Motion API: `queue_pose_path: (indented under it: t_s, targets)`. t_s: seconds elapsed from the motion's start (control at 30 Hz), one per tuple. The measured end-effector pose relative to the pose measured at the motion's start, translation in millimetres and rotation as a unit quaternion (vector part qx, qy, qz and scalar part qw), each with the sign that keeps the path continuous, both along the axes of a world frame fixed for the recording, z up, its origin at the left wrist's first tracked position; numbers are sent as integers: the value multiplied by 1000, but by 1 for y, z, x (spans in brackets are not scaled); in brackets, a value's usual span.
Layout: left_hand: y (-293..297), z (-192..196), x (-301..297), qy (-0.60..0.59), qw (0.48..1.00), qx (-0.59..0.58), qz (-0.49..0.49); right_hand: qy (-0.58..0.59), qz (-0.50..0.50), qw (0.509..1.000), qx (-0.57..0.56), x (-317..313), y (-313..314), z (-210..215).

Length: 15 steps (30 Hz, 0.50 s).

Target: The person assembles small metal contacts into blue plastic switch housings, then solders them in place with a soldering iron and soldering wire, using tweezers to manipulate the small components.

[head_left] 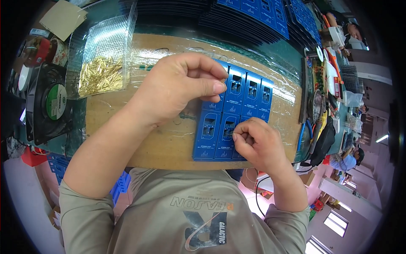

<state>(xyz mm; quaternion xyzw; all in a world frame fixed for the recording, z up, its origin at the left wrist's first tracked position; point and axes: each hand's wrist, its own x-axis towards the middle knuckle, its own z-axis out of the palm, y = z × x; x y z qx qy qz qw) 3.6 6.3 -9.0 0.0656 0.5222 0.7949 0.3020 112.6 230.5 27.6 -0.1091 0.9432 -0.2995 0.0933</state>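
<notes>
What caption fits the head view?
Both hands, left and right, pinch over blue boards on a board-topped bench, brass pins nearby.

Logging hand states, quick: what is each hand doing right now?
Left hand: fingers pinched shut over the blue circuit boards; anything held is too small to tell.
Right hand: fingers pinched shut at a board's edge; contents cannot be told.

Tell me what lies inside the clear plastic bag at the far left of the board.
The clear plastic bag holds a heap of small gold-coloured pins in its lower part; the upper part looks empty. Anything beneath the heap is covered.
</notes>
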Motion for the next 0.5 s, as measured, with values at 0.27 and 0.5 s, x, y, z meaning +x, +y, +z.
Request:
queue_pose_path:
  t_s: [0.27, 0.5]
  targets:
    - [0, -2, 1, -3, 1000, 7, -4, 73, 55, 995, 29, 1, -3, -5]
    - [1, 1, -1, -4, 1000, 12, -13, 16, -13, 1000, 9, 1, -6, 6]
